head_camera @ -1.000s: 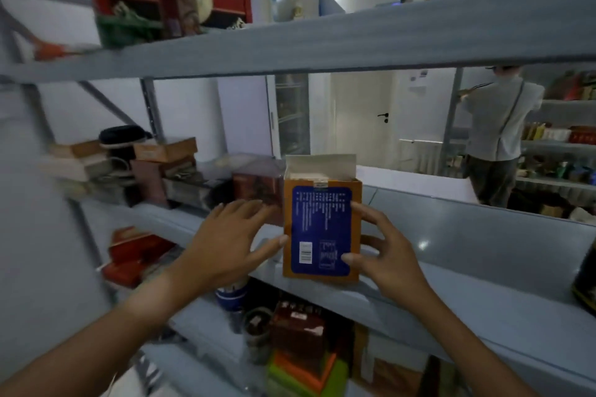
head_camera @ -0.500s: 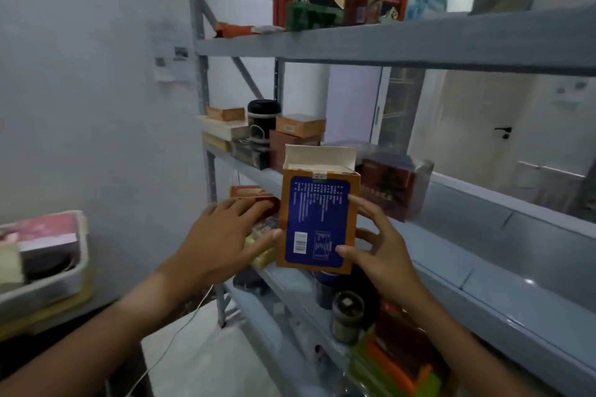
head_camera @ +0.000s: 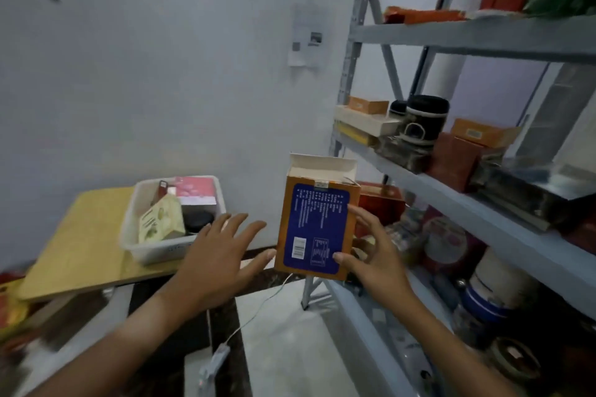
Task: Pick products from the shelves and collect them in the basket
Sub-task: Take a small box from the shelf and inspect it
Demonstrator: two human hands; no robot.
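An orange box with a blue back label (head_camera: 317, 219) stands upright in mid-air, its white top flap raised. My right hand (head_camera: 371, 251) grips its right edge, thumb on the lower front. My left hand (head_camera: 222, 251) is spread with straight fingers just left of the box, the thumb tip at its lower left edge. The white plastic basket (head_camera: 135, 246) sits on a wooden board to the left, beyond my left hand. It holds a pink box, a pale green box and a dark jar.
The grey metal shelves (head_camera: 451, 193) on the right carry boxes, black jars and tins on several levels. A wooden board (head_camera: 74, 248) lies under the basket on a dark stand. A white cable and adapter (head_camera: 219, 361) lie on the tiled floor below.
My view has swung left from the shelves to the wall and the basket. The orange box has stayed in my right hand, and my left hand has spread wider beside it.
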